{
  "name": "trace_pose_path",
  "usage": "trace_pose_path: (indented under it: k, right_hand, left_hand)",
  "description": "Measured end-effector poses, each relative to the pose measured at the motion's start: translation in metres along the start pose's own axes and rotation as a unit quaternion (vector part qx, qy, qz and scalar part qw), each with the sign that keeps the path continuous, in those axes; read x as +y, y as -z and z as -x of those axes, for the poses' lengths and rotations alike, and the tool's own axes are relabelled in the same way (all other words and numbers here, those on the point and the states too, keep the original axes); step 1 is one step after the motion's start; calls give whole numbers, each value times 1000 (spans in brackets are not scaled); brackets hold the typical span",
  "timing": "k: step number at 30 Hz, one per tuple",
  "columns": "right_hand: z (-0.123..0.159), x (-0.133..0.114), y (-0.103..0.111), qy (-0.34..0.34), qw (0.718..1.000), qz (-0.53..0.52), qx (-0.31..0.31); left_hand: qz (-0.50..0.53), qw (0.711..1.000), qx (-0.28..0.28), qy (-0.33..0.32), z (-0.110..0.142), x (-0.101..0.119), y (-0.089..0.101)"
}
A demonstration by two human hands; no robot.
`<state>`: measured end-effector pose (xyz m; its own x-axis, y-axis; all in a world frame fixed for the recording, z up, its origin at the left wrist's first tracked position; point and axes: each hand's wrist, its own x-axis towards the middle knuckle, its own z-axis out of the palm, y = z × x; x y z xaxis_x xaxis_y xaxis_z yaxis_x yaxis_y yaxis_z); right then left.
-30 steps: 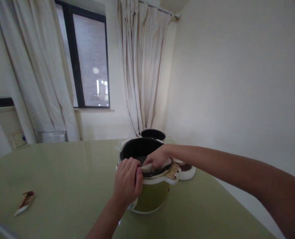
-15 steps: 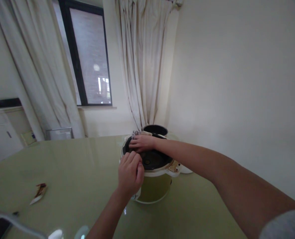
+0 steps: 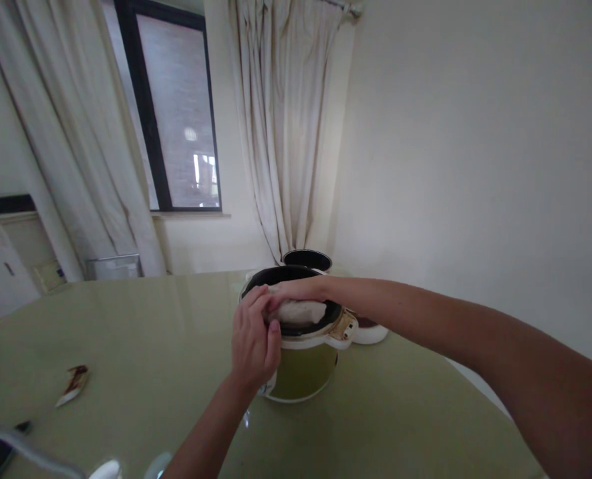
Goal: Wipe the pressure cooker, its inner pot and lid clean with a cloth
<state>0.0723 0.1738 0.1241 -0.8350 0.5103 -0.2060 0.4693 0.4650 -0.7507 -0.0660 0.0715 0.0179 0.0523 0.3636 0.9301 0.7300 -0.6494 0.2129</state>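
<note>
A yellow-green cooker [image 3: 303, 369] with a white rim and a dark inside stands open on the pale green table [image 3: 141, 346]. My left hand [image 3: 252, 346] grips the cooker's near left rim, fingers curled over it. My right hand [image 3: 289, 293] reaches across the opening and presses a white cloth [image 3: 300, 311] against the inside near the left rim. Its fingers are closed on the cloth.
A second black pot [image 3: 306, 259] stands just behind the cooker, and a white lid [image 3: 370, 331] lies to its right. A small torn sachet [image 3: 72, 386] lies at the left of the table. A window and curtains fill the back wall.
My right hand has swept with the cloth from the near rim to the far rim and back to the left side of the opening. My left hand has kept its hold on the rim.
</note>
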Motion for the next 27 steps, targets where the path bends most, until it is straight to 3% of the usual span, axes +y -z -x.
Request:
trace_pose_path:
  k: [3, 7, 9, 12, 14, 16, 18, 20, 23, 25, 27]
  right_hand:
    - [11, -5, -4, 13, 999, -47, -1]
    - [45, -2, 20, -148, 987, -11, -65]
    - [55, -3, 29, -175, 981, 12, -84]
    - [50, -9, 18, -92, 994, -25, -60]
    - [41, -14, 0, -4, 999, -39, 2]
    - [35, -16, -16, 59, 996, -9, 65]
    - [38, -17, -19, 89, 991, 41, 86]
    - [52, -17, -9, 92, 990, 90, 58]
    - [81, -19, 21, 91, 979, 183, -16]
    - [95, -22, 35, 79, 967, 236, -46]
    - [97, -25, 35, 73, 965, 247, -48]
  left_hand:
    - [-12, 999, 38, 4, 4, -4, -3]
    - [22, 998, 51, 11, 10, -12, -6]
    - [39, 998, 53, 17, 11, -14, -7]
    - [95, 994, 43, 46, 9, -15, -6]
    - [158, 983, 27, 86, 5, -18, -3]
    - [219, 966, 12, 139, 2, -25, 2]
    - [243, 951, -6, 189, 0, -38, 8]
    - [230, 947, -46, 218, 0, -53, 12]
    - [189, 952, -122, 207, 3, -68, 14]
    - [167, 959, -131, 190, 6, -71, 13]
    - [154, 963, -124, 185, 7, -70, 11]
